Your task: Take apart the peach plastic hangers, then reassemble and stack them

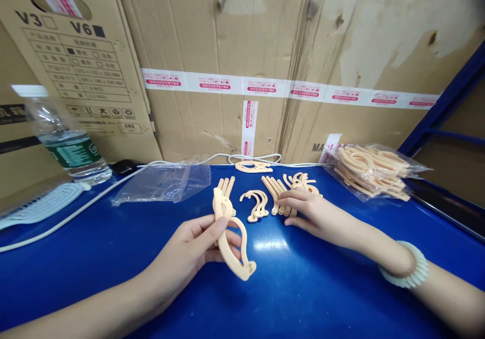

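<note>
My left hand (206, 240) is closed around a beige plastic folding hanger (237, 265), tilted, with a straight bar and curved arms joined at its lower end. My right hand (310, 210) is over a row of beige plastic strips (275, 195), its thumb and fingers closed about the strip at the right end. Behind these fingers lies a pile of curved beige pieces (299, 178), partly covered. Several hook-shaped pieces (258, 202) lie between my hands. More strips (226, 185) lie just beyond the held hanger, which partly hides them.
At the back lies another beige hanger (253, 166) by a white cable (159, 162). A clear plastic bag (166, 183) is at left, near a water bottle (71, 147) and a white brush-like object (45, 205). A filled bag (373, 170) lies at right. Cardboard (212, 36) stands behind the blue table (303, 288).
</note>
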`<move>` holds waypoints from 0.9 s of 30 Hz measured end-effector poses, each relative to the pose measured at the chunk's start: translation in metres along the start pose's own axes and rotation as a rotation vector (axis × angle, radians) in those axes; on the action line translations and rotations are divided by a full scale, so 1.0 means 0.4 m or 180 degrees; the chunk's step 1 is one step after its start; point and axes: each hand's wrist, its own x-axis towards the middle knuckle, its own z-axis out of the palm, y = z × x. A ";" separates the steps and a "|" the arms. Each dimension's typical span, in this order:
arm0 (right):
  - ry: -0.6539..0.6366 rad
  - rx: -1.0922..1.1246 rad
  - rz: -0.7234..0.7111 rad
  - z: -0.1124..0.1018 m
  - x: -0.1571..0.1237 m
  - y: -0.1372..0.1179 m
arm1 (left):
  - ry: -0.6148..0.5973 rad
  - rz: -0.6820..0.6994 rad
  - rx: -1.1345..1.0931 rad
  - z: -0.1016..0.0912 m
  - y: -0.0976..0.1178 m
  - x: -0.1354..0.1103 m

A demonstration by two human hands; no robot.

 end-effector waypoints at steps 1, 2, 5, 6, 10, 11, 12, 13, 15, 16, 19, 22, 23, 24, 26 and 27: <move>0.0049 0.0026 -0.0038 -0.001 -0.001 0.001 | -0.0007 -0.0002 0.0003 0.000 0.000 0.000; 0.0097 0.0042 -0.0060 -0.002 -0.002 0.002 | -0.0010 -0.0006 0.0003 0.000 0.000 0.000; 0.0145 0.0002 0.0071 -0.007 -0.006 0.006 | -0.0017 -0.0009 -0.0001 -0.001 0.000 -0.001; 0.0127 -0.0023 0.0154 -0.008 -0.008 0.008 | -0.0019 -0.0009 0.0002 -0.002 0.000 0.000; 0.0067 -0.0014 0.0330 -0.008 -0.008 0.017 | -0.0011 -0.0021 0.0010 -0.005 -0.002 0.002; 0.0072 -0.0007 0.0322 -0.007 -0.007 0.018 | 0.0000 -0.0015 0.0010 -0.006 -0.003 0.002; 0.0079 -0.0002 0.0307 -0.006 -0.006 0.019 | 0.0011 -0.0009 0.0016 -0.006 -0.003 0.002; 0.0100 0.0004 0.0282 -0.005 -0.005 0.020 | 0.0015 0.0003 0.0026 -0.007 -0.004 0.002; 0.0150 0.0011 0.0231 -0.002 -0.004 0.021 | 0.0002 0.0016 0.0048 -0.008 -0.005 0.001; 0.0175 0.0005 0.0212 0.001 -0.003 0.021 | -0.0012 0.0019 0.0053 -0.008 -0.005 0.001; 0.0239 -0.0069 0.0124 0.007 -0.001 0.014 | -0.0061 0.0040 0.0037 -0.009 -0.005 0.003; 0.0130 -0.0229 -0.0055 0.012 0.002 0.004 | -0.0043 0.0035 0.0035 -0.008 -0.005 0.005; 0.0086 -0.0293 -0.0098 0.014 0.003 0.003 | -0.0032 0.0028 0.0043 -0.007 -0.005 0.004; 0.0056 -0.0350 -0.0129 0.015 0.004 0.002 | -0.0034 0.0027 0.0056 -0.007 -0.005 0.004; 0.0062 -0.0418 -0.0142 0.016 0.005 0.003 | -0.0068 0.0054 0.0095 -0.007 -0.007 0.001; 0.0095 -0.0443 -0.0125 0.016 0.004 0.001 | -0.0085 0.0073 0.0125 -0.008 -0.009 0.000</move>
